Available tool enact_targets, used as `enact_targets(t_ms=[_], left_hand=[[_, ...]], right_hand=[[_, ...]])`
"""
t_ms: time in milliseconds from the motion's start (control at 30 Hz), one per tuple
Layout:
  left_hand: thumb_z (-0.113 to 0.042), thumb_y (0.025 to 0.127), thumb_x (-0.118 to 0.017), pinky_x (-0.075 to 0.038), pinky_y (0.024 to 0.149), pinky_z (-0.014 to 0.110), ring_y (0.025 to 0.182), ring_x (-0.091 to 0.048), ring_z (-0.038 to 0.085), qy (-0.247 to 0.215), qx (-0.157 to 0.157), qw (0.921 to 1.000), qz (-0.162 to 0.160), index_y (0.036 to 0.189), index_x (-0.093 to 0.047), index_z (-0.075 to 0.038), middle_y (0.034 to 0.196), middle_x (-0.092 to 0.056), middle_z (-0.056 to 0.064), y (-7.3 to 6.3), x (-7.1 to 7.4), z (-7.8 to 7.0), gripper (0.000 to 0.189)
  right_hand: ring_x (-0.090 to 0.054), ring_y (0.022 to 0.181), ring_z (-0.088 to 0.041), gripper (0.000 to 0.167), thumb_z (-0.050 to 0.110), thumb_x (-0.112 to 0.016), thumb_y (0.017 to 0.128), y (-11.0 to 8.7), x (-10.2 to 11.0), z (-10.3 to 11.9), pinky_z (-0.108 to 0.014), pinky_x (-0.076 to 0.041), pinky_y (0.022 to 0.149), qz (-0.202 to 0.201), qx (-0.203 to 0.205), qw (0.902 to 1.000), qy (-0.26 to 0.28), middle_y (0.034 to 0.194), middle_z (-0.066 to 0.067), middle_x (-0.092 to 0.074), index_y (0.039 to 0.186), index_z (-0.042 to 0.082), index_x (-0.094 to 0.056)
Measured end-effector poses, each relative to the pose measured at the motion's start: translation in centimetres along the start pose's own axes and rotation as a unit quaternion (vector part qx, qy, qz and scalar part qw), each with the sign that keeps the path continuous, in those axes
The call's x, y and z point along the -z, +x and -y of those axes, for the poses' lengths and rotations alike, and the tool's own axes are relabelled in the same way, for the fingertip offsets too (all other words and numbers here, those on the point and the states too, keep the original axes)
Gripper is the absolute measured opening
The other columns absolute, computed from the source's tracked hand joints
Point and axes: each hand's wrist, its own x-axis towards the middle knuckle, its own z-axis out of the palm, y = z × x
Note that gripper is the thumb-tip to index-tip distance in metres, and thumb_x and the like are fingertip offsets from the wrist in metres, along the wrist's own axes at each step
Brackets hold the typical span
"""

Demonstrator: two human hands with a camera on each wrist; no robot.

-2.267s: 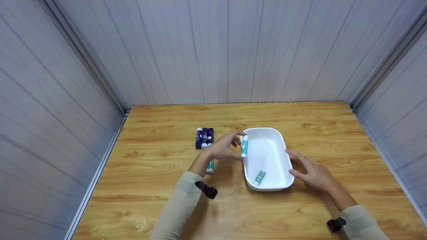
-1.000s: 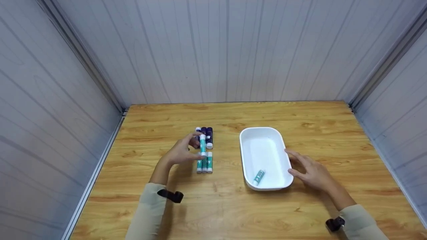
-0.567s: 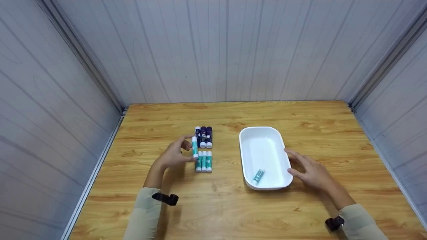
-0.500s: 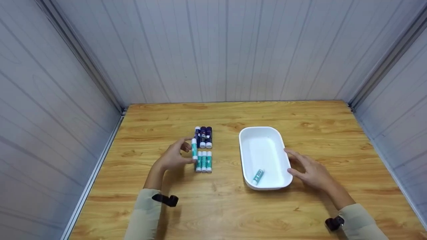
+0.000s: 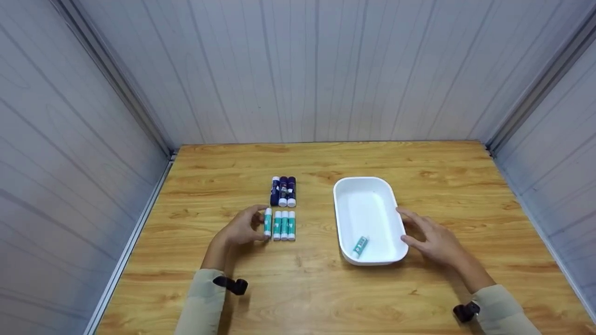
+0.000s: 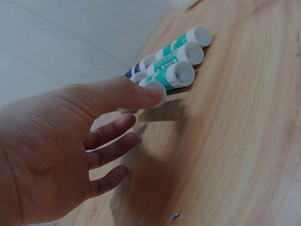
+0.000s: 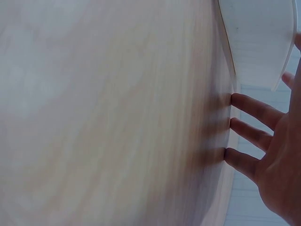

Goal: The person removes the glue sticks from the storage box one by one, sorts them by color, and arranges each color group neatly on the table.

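My left hand pinches a green glue stick by its two ends, between thumb and forefinger, low at the table. Just right of it lies a row of three green glue sticks with white caps. In the left wrist view the thumb covers much of the held stick's white end. My right hand touches the right side of a white plastic basin with thumb and forefinger; its other fingers extend down to the table in the right wrist view. One green glue stick lies slanted inside the basin.
Three dark blue glue sticks lie side by side behind the green row. The wooden table is bounded by pale panel walls at the back and both sides.
My left hand has carried the green glue stick from the basin's left rim to the left, then lowered it beside the green row. My right hand and the basin have stayed put.
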Motion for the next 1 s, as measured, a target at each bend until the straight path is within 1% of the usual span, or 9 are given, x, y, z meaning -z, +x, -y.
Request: enact_targets(t_ms=[67,133,233,333,433,567,833,933,1000], left_hand=[[-0.011,0.087,-0.094,-0.055,0.098,0.034,0.111,-0.061,0.022,0.011,-0.007,0.9999,0.004,0.164,-0.051,-0.002,0.124,-0.068,0.012,0.1,-0.1,0.3,0.089],[-0.007,0.086,-0.093,-0.054,0.096,0.034,0.110,-0.061,0.023,0.011,-0.009,0.9999,0.007,0.165,-0.051,0.000,0.125,-0.068,0.014,0.1,-0.2,0.2,0.089],[-0.004,0.087,-0.093,-0.053,0.098,0.036,0.113,-0.060,0.026,0.016,0.016,0.9997,0.008,0.166,-0.049,0.000,0.129,-0.067,0.017,-0.1,-0.4,-0.8,0.090],[-0.004,0.088,-0.092,-0.052,0.100,0.040,0.115,-0.059,0.027,0.018,0.030,0.9994,0.008,0.168,-0.048,-0.001,0.132,-0.067,0.019,-0.2,-0.5,-1.3,0.091],[-0.006,0.090,-0.091,-0.053,0.103,0.040,0.116,-0.059,0.026,0.031,0.033,0.9990,0.008,0.168,-0.047,0.000,0.133,-0.067,0.018,-0.2,-0.5,-1.5,0.090],[-0.007,0.089,-0.092,-0.054,0.105,0.041,0.118,-0.060,0.026,0.039,0.029,0.9988,0.007,0.168,-0.046,0.001,0.134,-0.067,0.019,-0.2,-0.6,-1.4,0.091],[-0.009,0.090,-0.095,-0.052,0.117,0.056,0.126,-0.062,0.032,0.038,0.034,0.9986,0.009,0.169,-0.049,-0.005,0.140,-0.068,0.021,-0.1,-0.7,-1.4,0.091],[-0.013,0.089,-0.096,-0.052,0.119,0.056,0.128,-0.063,0.033,0.041,0.026,0.9987,0.013,0.169,-0.050,-0.008,0.141,-0.068,0.020,0.1,-0.7,-1.0,0.092],[-0.016,0.088,-0.097,-0.052,0.119,0.053,0.127,-0.063,0.031,0.042,0.013,0.9990,0.012,0.169,-0.051,-0.011,0.139,-0.069,0.018,0.4,-0.7,-0.2,0.093]], right_hand=[[-0.062,0.145,-0.051,0.070,0.045,-0.072,0.110,0.0,0.0,0.0,-0.083,-0.049,0.108,-0.006,0.005,1.0000,0.000,0.166,-0.012,-0.064,0.173,0.036,-0.042],[-0.063,0.144,-0.050,0.070,0.044,-0.073,0.109,0.0,-0.1,0.0,-0.082,-0.050,0.107,-0.011,0.008,0.9999,0.001,0.164,-0.011,-0.066,0.173,0.037,-0.043],[-0.064,0.143,-0.049,0.070,0.044,-0.073,0.109,0.0,-0.1,0.0,-0.082,-0.051,0.106,-0.012,0.008,0.9999,0.001,0.163,-0.011,-0.067,0.172,0.037,-0.043],[-0.063,0.143,-0.050,0.070,0.044,-0.072,0.109,0.0,-0.1,0.0,-0.081,-0.050,0.107,-0.010,0.007,0.9999,0.002,0.165,-0.012,-0.065,0.173,0.037,-0.042],[-0.063,0.143,-0.049,0.070,0.044,-0.072,0.110,0.0,-0.1,0.0,-0.081,-0.050,0.107,-0.009,0.006,0.9999,0.001,0.166,-0.012,-0.064,0.173,0.036,-0.042],[-0.064,0.141,-0.049,0.070,0.044,-0.072,0.110,0.0,-0.1,0.0,-0.081,-0.051,0.106,-0.007,0.004,1.0000,-0.001,0.166,-0.013,-0.063,0.173,0.037,-0.042],[-0.062,0.144,-0.051,0.070,0.047,-0.070,0.110,-0.1,0.0,0.0,-0.083,-0.049,0.108,-0.002,-0.004,1.0000,-0.002,0.166,-0.015,-0.063,0.173,0.038,-0.040],[-0.062,0.144,-0.052,0.070,0.047,-0.070,0.110,0.0,0.0,-0.1,-0.083,-0.050,0.108,-0.003,-0.001,1.0000,-0.002,0.166,-0.015,-0.063,0.173,0.038,-0.041],[-0.062,0.144,-0.051,0.070,0.046,-0.071,0.110,0.0,-0.1,-0.1,-0.082,-0.050,0.108,-0.005,0.003,1.0000,0.001,0.167,-0.014,-0.063,0.173,0.037,-0.041]])
